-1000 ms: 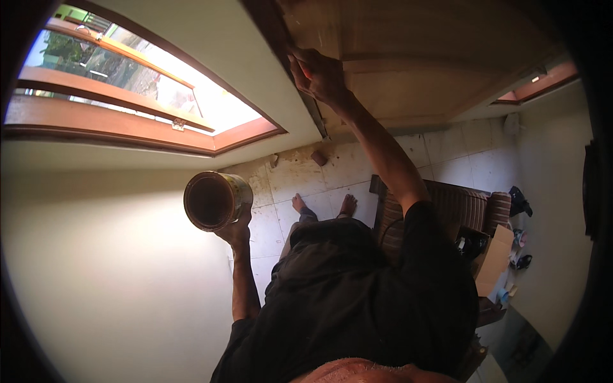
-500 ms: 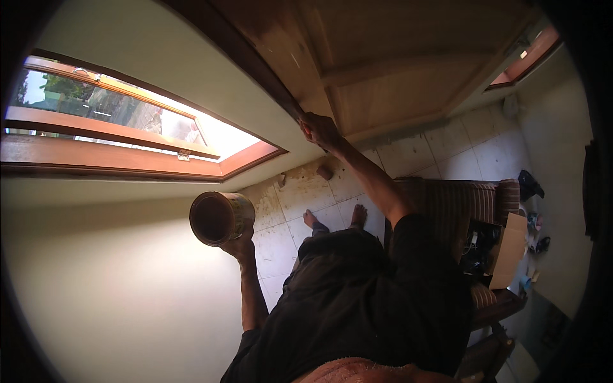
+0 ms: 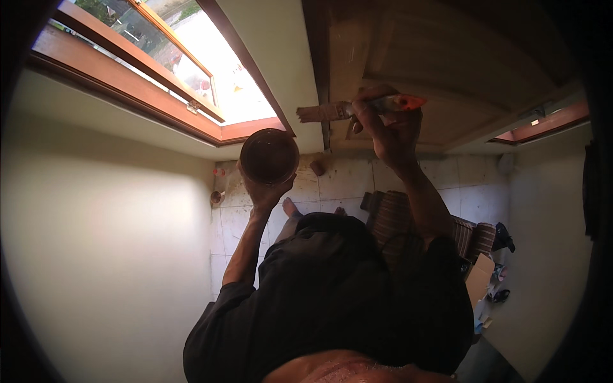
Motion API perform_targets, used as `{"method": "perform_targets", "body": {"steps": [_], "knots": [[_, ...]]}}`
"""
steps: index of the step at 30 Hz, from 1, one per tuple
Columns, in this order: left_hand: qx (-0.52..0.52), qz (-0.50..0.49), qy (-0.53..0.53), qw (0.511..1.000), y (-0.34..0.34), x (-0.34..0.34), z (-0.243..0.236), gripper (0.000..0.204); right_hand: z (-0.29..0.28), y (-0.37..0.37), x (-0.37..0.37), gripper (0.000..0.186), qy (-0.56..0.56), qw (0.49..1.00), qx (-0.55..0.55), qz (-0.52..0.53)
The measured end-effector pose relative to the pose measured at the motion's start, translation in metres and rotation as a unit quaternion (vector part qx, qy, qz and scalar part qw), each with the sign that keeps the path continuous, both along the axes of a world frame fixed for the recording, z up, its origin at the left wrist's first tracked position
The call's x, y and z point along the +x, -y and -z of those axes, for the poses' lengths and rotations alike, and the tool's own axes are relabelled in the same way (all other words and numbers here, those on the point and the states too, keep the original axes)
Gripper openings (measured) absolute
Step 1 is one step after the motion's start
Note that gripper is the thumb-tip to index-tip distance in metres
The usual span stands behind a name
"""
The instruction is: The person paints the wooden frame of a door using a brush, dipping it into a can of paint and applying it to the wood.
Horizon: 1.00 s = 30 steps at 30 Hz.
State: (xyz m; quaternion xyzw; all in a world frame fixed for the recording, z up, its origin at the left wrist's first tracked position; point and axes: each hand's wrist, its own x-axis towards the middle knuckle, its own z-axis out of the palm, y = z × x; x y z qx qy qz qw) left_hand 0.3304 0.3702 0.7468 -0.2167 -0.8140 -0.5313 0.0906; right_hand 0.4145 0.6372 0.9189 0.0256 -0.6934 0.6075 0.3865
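Observation:
My left hand (image 3: 267, 190) is wrapped round the lower part of a paint can (image 3: 269, 157), whose round top faces up and shows dark brown inside. In my right hand (image 3: 389, 127) is a paintbrush (image 3: 332, 112) with an orange-tipped handle. Its brown-coated bristles point left, in front of the pale wall strip and the dark door frame (image 3: 317, 64). Behind the right hand stands a wooden panelled door (image 3: 447, 57). I cannot tell whether the bristles touch anything. The can is apart from the brush, below and to its left.
An open wooden-framed window (image 3: 255, 129) is at the upper left. On the tiled floor (image 3: 348, 185) lie a small brown block (image 3: 317, 168) and a small round container (image 3: 217, 198) by the wall. A striped sofa (image 3: 389, 220) and a cardboard box (image 3: 479, 279) stand at the right.
My right hand has come away from the door's edge, moving right, and the brush now shows fully. The can has moved up and right in the left hand. The view has turned.

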Motion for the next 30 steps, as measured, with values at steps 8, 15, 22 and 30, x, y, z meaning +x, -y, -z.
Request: {"method": "perform_targets", "body": {"steps": [8,15,22,30], "knots": [[-0.068,0.174,-0.044,0.981,-0.046,-0.011,-0.044,0.099,-0.007,0.031,-0.002,0.01,0.154,0.965,0.194,-0.082],[-0.066,0.08,-0.149,0.983,-0.055,-0.011,-0.017,0.103,0.0,0.035,-0.004,0.011,0.216,0.935,0.275,-0.053],[-0.06,0.088,-0.163,0.981,-0.056,-0.012,-0.034,0.103,-0.005,0.034,-0.002,0.007,0.198,0.946,0.253,-0.04],[-0.069,0.111,-0.148,0.98,-0.053,-0.03,-0.018,0.104,-0.022,0.026,0.007,0.007,0.198,0.958,0.207,-0.004]]}}
